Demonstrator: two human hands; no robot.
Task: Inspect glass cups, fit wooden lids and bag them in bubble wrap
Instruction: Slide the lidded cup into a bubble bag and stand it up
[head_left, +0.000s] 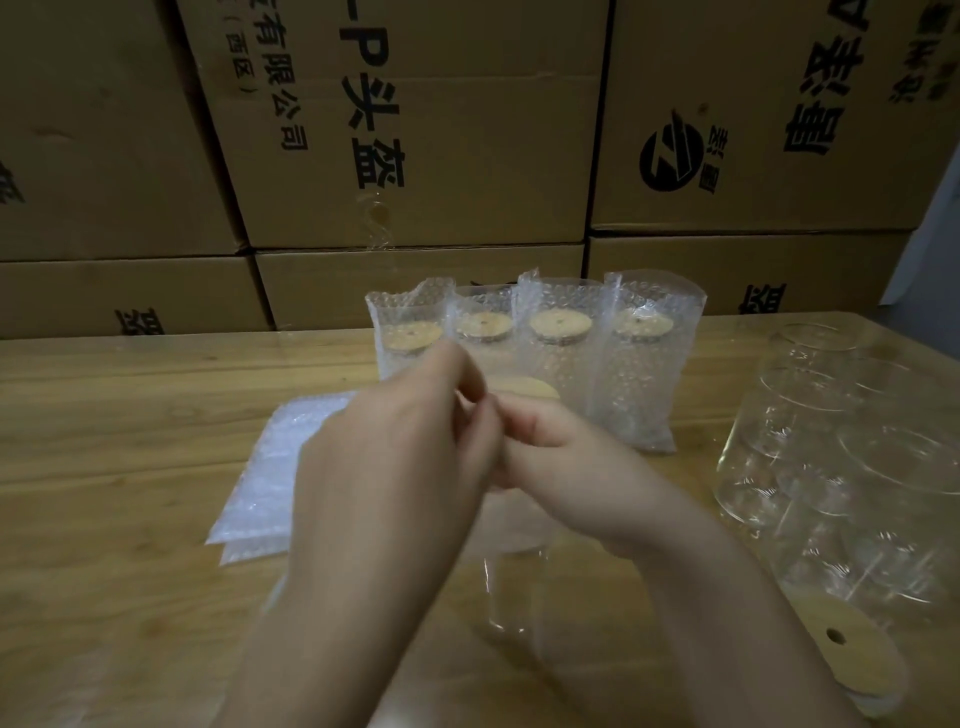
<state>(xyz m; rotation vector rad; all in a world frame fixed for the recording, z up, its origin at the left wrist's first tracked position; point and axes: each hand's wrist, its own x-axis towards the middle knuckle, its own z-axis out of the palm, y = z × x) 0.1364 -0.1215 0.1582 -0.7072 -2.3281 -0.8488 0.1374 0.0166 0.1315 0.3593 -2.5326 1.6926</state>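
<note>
A clear glass cup (511, 592) stands on the wooden table (130, 415) in front of me, its upper part hidden by my hands. A round wooden lid (527, 387) sits at its top, only the far edge showing. My left hand (395, 462) and my right hand (576, 462) meet over the lid, with fingers curled round its rim. Behind them stands a row of several lidded cups in bubble-wrap bags (561, 353).
A flat stack of bubble-wrap bags (270, 467) lies left of my hands. Several bare glass cups (841, 457) crowd the right side, with a pile of wooden lids (852, 649) at the near right. Stacked cardboard boxes (415, 156) wall off the back.
</note>
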